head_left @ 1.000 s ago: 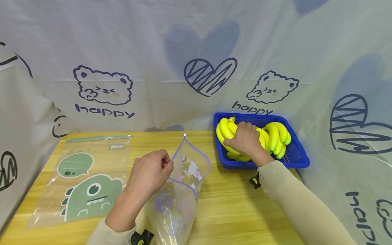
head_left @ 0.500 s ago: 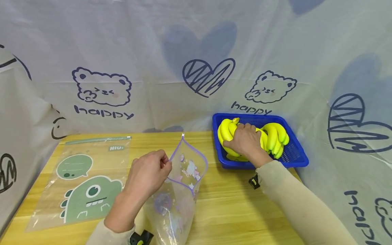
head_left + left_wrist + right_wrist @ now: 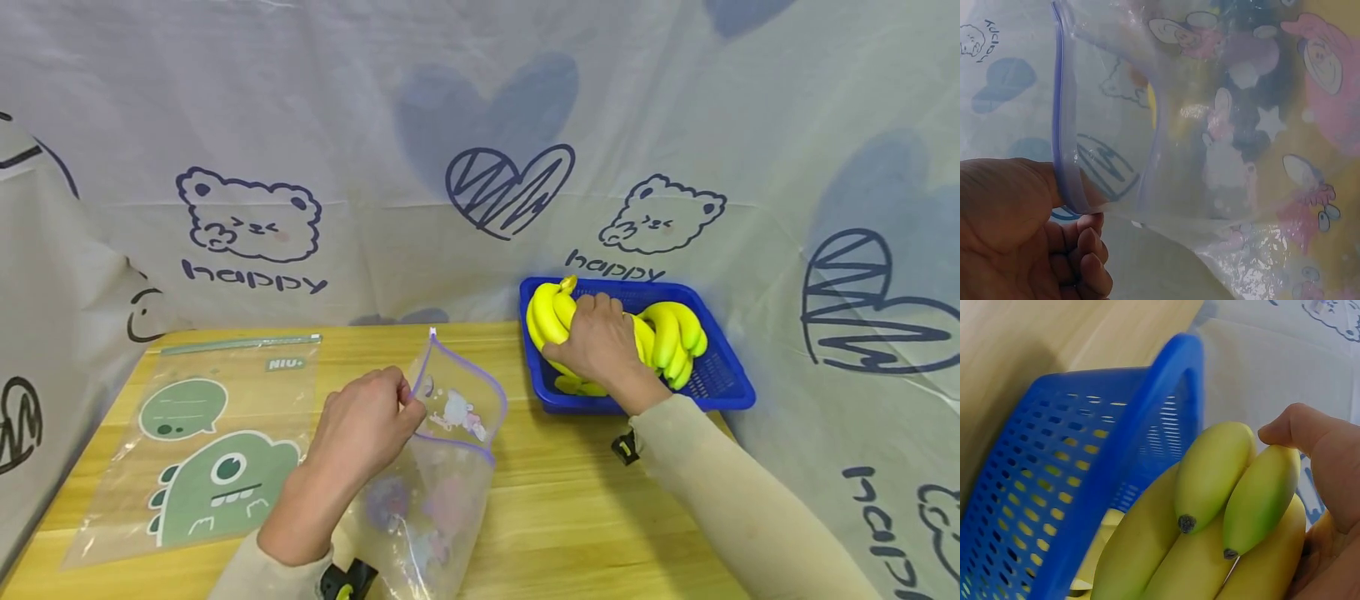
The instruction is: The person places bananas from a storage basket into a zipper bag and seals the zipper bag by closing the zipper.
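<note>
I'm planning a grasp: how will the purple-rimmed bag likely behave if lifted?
The purple-rimmed bag is probably floppy: its film looks thin and creased in the left wrist view. It is likely light for its size, since the table shows through it. Its glossy shine suggests it may be slippery.

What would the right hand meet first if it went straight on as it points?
Beyond the curved yellow bananas the right hand grips, probably the blue plastic basket's far rim, or, depth being unclear, the white printed cloth behind.
</note>
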`<state>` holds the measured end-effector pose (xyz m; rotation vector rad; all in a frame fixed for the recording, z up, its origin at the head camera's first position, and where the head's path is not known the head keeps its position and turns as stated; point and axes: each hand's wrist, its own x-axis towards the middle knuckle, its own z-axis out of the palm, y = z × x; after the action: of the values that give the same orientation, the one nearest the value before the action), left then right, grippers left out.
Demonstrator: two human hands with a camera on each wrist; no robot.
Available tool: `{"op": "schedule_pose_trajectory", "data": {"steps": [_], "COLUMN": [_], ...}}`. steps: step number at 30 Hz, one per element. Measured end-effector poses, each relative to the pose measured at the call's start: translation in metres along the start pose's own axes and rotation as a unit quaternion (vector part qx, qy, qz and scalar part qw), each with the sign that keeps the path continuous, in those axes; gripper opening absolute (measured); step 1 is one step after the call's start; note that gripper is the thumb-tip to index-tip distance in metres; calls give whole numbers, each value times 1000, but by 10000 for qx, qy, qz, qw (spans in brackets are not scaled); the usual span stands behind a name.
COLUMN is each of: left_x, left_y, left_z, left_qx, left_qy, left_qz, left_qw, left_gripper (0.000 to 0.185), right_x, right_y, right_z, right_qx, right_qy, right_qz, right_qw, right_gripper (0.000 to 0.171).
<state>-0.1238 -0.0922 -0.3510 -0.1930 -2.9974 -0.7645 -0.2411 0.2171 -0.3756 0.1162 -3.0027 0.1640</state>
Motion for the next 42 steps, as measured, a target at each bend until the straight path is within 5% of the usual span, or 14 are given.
{"op": "schedule_pose_trajectory", "data": {"steps": [26,36,42], "left_x": [2,3,4], "left_y": [16,27,28], "left_z": [7,18,21], "left_qx": [-164,-126,-307], "left_qy": [224,349,500], "left_qz": [206,425,493], "left_qw": [9994,9984,9971], "left_gripper": [8,11,15], "right_x": [-43,-78,-102], "right_y": [-36,-49,-57], "right_z": [-64,-108,-115], "right_qx": [420,826,937], "right_qy": [327,-344,-620], "right_qz": [-910,-1373,-1865], "right_qw": [9944,9865,9760], "right_gripper": [66,70,63]}}
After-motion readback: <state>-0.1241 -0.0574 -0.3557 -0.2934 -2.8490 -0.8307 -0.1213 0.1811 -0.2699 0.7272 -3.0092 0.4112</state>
